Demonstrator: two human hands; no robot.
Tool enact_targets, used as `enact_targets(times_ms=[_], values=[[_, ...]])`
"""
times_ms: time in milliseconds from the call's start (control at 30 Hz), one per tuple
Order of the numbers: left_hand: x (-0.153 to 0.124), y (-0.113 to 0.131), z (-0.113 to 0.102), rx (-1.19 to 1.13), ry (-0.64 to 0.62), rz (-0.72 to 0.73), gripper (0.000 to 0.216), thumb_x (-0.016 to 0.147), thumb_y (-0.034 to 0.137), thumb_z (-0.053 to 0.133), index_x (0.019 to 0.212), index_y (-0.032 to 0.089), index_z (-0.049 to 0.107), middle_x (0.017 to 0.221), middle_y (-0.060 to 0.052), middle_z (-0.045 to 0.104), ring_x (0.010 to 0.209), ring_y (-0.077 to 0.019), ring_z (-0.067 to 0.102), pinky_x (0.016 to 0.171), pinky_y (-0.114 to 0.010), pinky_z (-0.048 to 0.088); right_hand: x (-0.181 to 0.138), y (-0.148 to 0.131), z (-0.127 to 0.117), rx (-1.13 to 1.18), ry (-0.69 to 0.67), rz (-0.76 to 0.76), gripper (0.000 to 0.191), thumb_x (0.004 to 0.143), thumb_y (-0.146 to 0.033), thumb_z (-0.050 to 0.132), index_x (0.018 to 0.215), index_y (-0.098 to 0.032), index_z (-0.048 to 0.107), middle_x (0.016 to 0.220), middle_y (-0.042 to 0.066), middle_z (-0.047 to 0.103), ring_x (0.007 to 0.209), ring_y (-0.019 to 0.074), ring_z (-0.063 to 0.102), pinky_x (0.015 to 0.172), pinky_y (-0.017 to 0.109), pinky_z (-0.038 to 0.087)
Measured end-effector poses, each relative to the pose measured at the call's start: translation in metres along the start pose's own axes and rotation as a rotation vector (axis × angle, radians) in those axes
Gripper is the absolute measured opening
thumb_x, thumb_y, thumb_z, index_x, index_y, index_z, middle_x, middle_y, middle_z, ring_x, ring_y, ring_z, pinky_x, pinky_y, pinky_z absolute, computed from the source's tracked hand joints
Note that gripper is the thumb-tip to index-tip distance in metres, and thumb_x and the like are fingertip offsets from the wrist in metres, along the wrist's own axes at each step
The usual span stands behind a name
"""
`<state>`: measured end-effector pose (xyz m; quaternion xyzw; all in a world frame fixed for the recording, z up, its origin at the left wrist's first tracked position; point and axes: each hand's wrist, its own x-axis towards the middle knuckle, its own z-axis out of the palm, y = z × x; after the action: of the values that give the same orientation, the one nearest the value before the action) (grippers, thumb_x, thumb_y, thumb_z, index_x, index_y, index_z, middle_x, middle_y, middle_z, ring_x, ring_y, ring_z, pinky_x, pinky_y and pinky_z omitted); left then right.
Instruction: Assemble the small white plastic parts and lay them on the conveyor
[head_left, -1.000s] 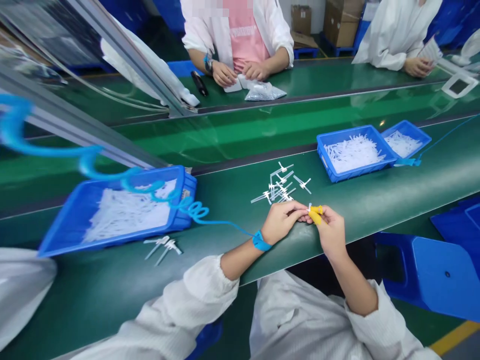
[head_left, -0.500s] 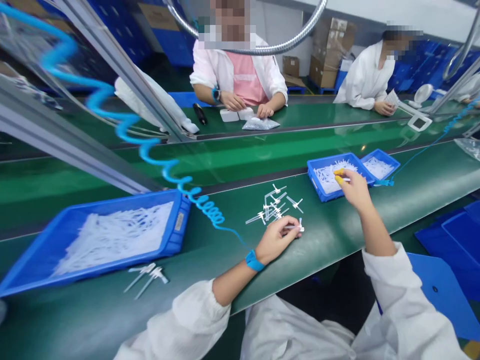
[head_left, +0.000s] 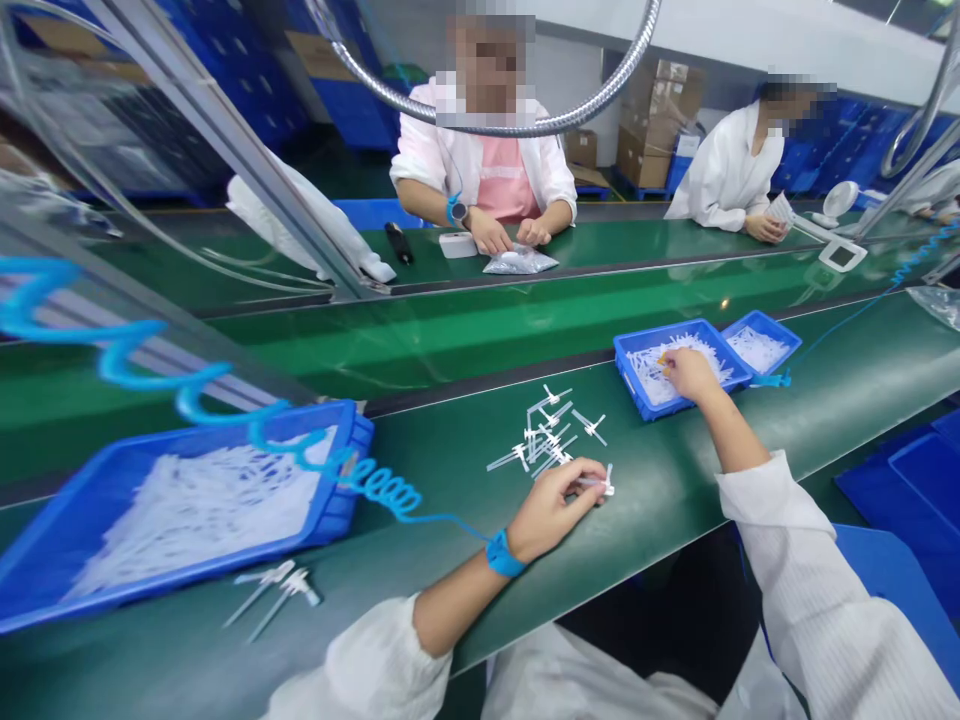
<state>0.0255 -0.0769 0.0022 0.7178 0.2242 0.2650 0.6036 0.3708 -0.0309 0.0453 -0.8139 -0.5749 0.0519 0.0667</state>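
In my left hand [head_left: 555, 505], just below the middle of the frame, I pinch a small white plastic piece [head_left: 600, 484]: a thin stem with a short cross-shaped end that pokes out past my fingertips. It sits just above the green table [head_left: 660, 490], close to the near edge.

My right hand [head_left: 688, 373] reaches to the right of centre, into a blue tray [head_left: 626, 362]. Its fingers are curled down among the white parts there, with a bit of yellow at the tips, but I cannot tell whether they have closed on one.

Just above my left hand lies a loose pile of white pieces [head_left: 547, 437], spread on the table. Between that pile and the tray the green surface is bare, and so is the strip along the near edge to the left of my wrist. A blue wrist strap [head_left: 501, 553] circles my left wrist, and its coiled blue cord [head_left: 375, 485] runs off to the upper left.

A smaller blue tray [head_left: 780, 335] touches the first on its right, also holding white parts. At lower left a large blue tray [head_left: 341, 495] is heaped with white parts, with a few pieces [head_left: 274, 590] on the table before it.
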Motion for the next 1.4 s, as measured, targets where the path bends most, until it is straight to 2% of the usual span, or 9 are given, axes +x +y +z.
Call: enact_targets(times_ms=[133,400,600,800,1000,1200,1400], values=[[0.001,-0.002,-0.001,0.040,-0.006,0.018,0.028,0.101,0.039,0.064,0.117,0.017,0.074,0.103,-0.010,0.077,0.085,-0.0205,0.077,0.079,-0.031,0.063,-0.003,0.001,-0.002,0.017,0.029,0.013,0.037,0.101,-0.016,0.054,0.130,-0.017,0.077,0.127,0.015,0.078,0.120,0.0267,0.071,0.107,0.032,0.048],[-0.001,0.000,0.000,0.030,-0.018,0.026,0.022,0.101,0.036,0.064,0.107,0.017,0.072,0.101,-0.010,0.075,0.082,-0.0195,0.076,0.077,-0.030,0.061,-0.004,0.001,-0.003,0.028,0.030,0.008,0.031,0.098,-0.018,0.061,0.121,-0.018,0.082,0.122,0.013,0.079,0.120,0.0282,0.070,0.105,0.031,0.049],[-0.002,0.003,0.001,0.005,-0.046,0.023,0.018,0.101,0.035,0.062,0.101,0.017,0.064,0.090,-0.007,0.072,0.082,-0.0191,0.074,0.079,-0.030,0.058,-0.004,0.001,-0.004,0.050,0.043,0.010,0.045,0.095,-0.012,0.061,0.139,-0.012,0.072,0.121,0.017,0.079,0.115,0.0272,0.072,0.106,0.032,0.048],[-0.001,0.003,0.001,0.024,-0.046,0.026,0.017,0.103,0.034,0.059,0.102,0.017,0.062,0.088,-0.006,0.070,0.081,-0.0186,0.074,0.079,-0.029,0.056,-0.008,-0.001,-0.006,0.072,0.065,0.013,0.035,0.096,-0.014,0.060,0.123,-0.015,0.081,0.127,0.012,0.078,0.122,0.0257,0.070,0.109,0.030,0.047],[-0.001,0.002,0.001,0.044,-0.056,0.010,0.020,0.103,0.037,0.058,0.103,0.017,0.062,0.088,-0.006,0.070,0.081,-0.0186,0.073,0.078,-0.029,0.056,-0.009,-0.002,-0.003,0.086,0.094,0.047,0.033,0.097,-0.017,0.059,0.121,-0.018,0.082,0.123,0.010,0.080,0.118,0.0262,0.072,0.105,0.030,0.049],[-0.001,0.001,0.002,-0.007,-0.059,-0.002,0.022,0.103,0.038,0.059,0.108,0.017,0.062,0.104,-0.007,0.068,0.080,-0.0163,0.073,0.077,-0.028,0.057,-0.010,0.000,-0.002,0.107,0.139,0.062,0.030,0.099,-0.024,0.059,0.116,-0.017,0.083,0.113,0.014,0.081,0.111,0.0290,0.073,0.099,0.033,0.050],[0.000,0.001,0.002,-0.025,-0.046,0.016,0.021,0.102,0.038,0.062,0.100,0.017,0.062,0.092,-0.005,0.066,0.078,-0.0168,0.071,0.077,-0.029,0.056,-0.011,-0.003,-0.003,0.195,0.228,0.047,0.029,0.097,-0.020,0.060,0.113,-0.014,0.083,0.117,0.016,0.080,0.112,0.0297,0.072,0.101,0.035,0.049]])
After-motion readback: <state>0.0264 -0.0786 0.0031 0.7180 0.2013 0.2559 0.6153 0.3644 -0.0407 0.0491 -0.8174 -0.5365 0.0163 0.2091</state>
